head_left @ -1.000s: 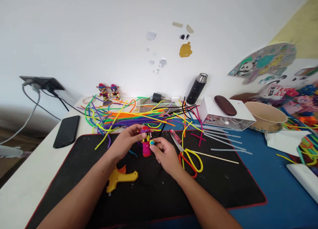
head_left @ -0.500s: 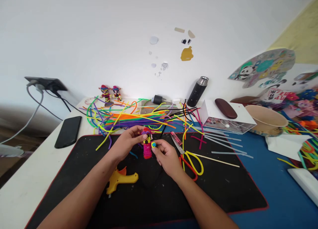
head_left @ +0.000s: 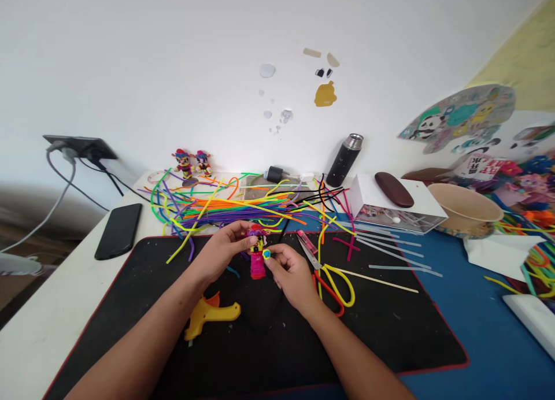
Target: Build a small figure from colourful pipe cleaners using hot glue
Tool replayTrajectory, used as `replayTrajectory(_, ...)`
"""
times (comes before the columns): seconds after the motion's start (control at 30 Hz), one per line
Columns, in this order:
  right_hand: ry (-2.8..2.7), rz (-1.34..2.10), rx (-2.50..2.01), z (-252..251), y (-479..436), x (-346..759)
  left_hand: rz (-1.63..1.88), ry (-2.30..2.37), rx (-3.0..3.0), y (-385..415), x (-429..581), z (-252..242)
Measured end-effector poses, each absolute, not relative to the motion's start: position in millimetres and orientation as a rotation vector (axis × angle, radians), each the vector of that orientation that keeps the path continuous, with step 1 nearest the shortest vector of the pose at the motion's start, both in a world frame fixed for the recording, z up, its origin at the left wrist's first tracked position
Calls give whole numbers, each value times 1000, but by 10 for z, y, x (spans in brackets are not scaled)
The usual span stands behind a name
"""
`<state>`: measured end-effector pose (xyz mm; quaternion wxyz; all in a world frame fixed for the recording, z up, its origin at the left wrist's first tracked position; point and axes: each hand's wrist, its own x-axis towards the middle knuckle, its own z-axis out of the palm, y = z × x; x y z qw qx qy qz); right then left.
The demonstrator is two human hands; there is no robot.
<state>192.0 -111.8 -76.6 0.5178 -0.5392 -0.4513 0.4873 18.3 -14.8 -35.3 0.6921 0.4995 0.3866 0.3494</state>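
Observation:
My left hand (head_left: pixel 221 251) grips a small pipe-cleaner doll (head_left: pixel 257 266) by its head, holding it upright above the black mat. The doll has a magenta body, a yellow and black face and a red and purple top. Between the thumb and forefinger of my right hand (head_left: pixel 291 273) is a small yellow and blue piece (head_left: pixel 266 254), right at the doll's side; whether it touches the doll I cannot tell. Below my left wrist lies a yellow glue gun (head_left: pixel 212 314). Scissors (head_left: pixel 333 284) with yellow and red handles rest to the right of my right hand.
Loose pipe cleaners (head_left: pixel 234 206) lie in a heap behind my hands. Two finished dolls (head_left: pixel 184 164) stand by the wall. A black phone (head_left: pixel 118 231) is at left; glue sticks (head_left: pixel 394 247), a white box (head_left: pixel 368 206), a black flask (head_left: pixel 346 160) and a bowl (head_left: pixel 466 200) are at right.
The doll has turned or tilted slightly in my left hand. The small piece in my right hand has shifted a little left and shows more blue.

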Motion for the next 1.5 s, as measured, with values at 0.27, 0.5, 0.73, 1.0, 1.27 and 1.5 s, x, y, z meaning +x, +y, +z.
replayTrajectory(0.27,-1082,1175,-1281,-792,-1118,1930,779,868,1089,-152,187,-347)
replayTrajectory(0.5,-1077,1184,-1291,-783,-1117,1933,785,877,1130,-152,196,-345)
replayTrajectory(0.73,-1070,1190,-1284,-785,-1109,1933,783,892,1157,-162,207,-324)
replayTrajectory(1.0,-1079,1171,-1284,-789,-1112,1939,790,880,1123,-171,218,-337)
replayTrajectory(1.27,-1065,1166,-1278,-796,-1111,1941,793,893,1110,-173,230,-342)
replayTrajectory(1.5,-1064,1173,-1268,-799,-1106,1944,806,902,1085,-185,239,-332)
